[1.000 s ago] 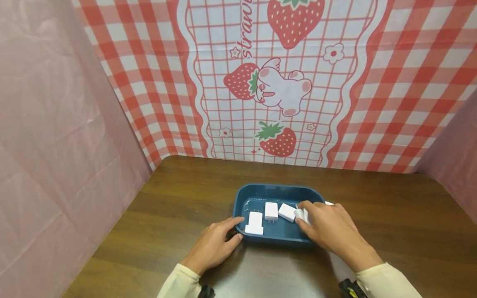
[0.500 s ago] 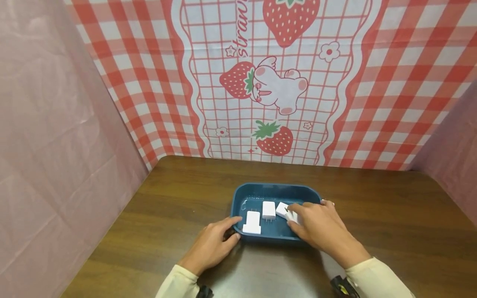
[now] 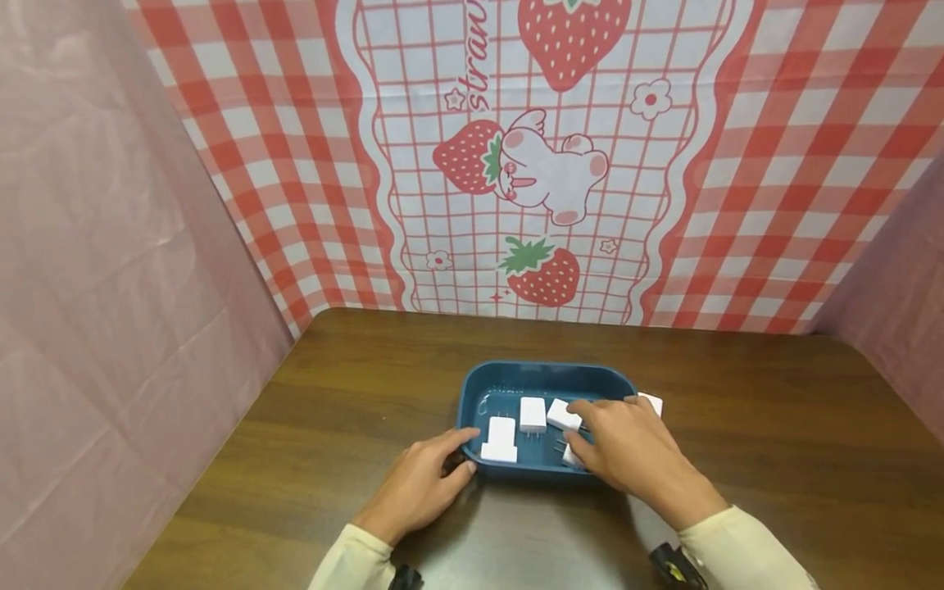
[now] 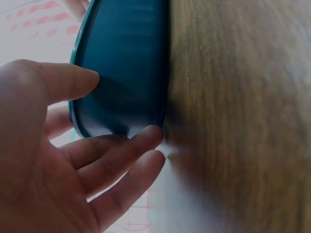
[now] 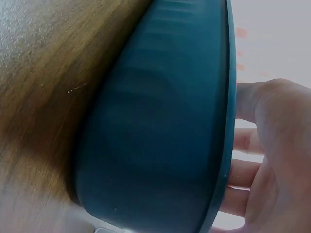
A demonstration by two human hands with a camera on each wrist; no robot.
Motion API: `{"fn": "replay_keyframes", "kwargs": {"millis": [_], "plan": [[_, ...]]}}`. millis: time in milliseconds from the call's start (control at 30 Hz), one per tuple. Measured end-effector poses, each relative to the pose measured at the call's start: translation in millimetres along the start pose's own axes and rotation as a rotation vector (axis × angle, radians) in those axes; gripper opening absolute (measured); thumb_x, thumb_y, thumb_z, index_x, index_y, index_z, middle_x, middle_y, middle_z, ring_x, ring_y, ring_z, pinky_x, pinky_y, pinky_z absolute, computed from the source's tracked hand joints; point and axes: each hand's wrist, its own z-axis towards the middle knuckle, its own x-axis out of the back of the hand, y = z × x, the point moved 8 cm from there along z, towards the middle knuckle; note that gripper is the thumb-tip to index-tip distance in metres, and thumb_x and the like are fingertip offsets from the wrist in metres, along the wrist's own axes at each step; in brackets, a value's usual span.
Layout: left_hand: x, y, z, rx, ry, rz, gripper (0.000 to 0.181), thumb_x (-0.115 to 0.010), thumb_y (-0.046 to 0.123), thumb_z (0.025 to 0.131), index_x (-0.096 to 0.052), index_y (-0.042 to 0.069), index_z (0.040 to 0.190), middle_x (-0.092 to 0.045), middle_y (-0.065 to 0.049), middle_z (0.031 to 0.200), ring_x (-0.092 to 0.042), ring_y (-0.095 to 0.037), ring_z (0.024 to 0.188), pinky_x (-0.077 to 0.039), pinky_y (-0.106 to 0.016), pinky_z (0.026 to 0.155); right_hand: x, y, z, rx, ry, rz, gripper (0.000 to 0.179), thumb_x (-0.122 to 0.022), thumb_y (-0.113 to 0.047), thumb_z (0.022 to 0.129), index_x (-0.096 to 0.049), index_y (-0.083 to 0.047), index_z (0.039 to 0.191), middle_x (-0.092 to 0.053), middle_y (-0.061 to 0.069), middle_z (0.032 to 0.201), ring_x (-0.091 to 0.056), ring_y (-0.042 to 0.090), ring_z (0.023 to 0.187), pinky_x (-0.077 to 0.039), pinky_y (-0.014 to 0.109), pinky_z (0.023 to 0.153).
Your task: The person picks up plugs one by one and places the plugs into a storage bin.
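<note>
A blue plastic bin [image 3: 549,373] stands on the table with several white plug chargers inside. My left hand [image 3: 422,490] grips its near left corner, a finger over the rim and the thumb [image 4: 77,81] on the outer wall. My right hand [image 3: 637,447] reaches over the right side, fingers spread and fingertips inside. Below its thumb lies a white charger [image 3: 571,457], prongs pointing left, partly covered by the hand. Near its index finger is a tilted charger [image 3: 563,415]. Farther left are an upright charger [image 3: 533,415] and one with a wider base [image 3: 500,441].
Another white block [image 3: 651,402] shows just outside the bin's right end, partly behind my right hand. The brown wooden table [image 3: 354,393] runs back to a red-checked strawberry cloth [image 3: 310,164]. Pink cloth [image 3: 111,287] hangs at the left.
The right hand lowered the charger it was pinching and let go of it inside the bin, at the near right. The left hand stayed at its corner.
</note>
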Motion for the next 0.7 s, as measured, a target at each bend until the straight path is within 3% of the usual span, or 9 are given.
{"fn": "replay_keyframes", "kwargs": {"millis": [300, 533, 700], "plan": [[1.7, -0.3, 0.0, 0.004, 0.001, -0.001, 0.043, -0.068, 0.025, 0.094, -0.064, 0.018, 0.136, -0.064, 0.005, 0.132, -0.063, -0.014, 0.114, -0.051, -0.041, 0.094, 10, 0, 1.1, 0.009, 0.033, -0.031, 0.034, -0.075, -0.036, 0.088, -0.075, -0.011, 0.111, -0.074, 0.000, 0.088, -0.067, 0.017, 0.075, -0.050, 0.050, 0.080], [2.5, -0.4, -0.6, 0.005, -0.002, 0.007, 0.043, -0.068, 0.027, 0.094, -0.064, 0.019, 0.136, -0.065, 0.005, 0.130, -0.064, -0.014, 0.112, -0.051, -0.042, 0.093, 15, 8, -1.9, -0.037, -0.006, -0.013, 0.036, -0.074, -0.036, 0.088, -0.074, -0.010, 0.113, -0.071, -0.005, 0.079, -0.062, 0.012, 0.069, -0.051, 0.049, 0.079], [1.6, 0.2, -1.1, 0.002, -0.006, 0.007, 0.043, -0.067, 0.027, 0.094, -0.064, 0.020, 0.136, -0.065, 0.006, 0.131, -0.064, -0.014, 0.112, -0.051, -0.042, 0.092, 25, 17, -11.2, -0.047, 0.007, 0.002, 0.033, -0.073, -0.034, 0.089, -0.073, -0.009, 0.112, -0.053, -0.013, 0.061, -0.044, 0.006, 0.052, -0.044, 0.033, 0.059]]}}
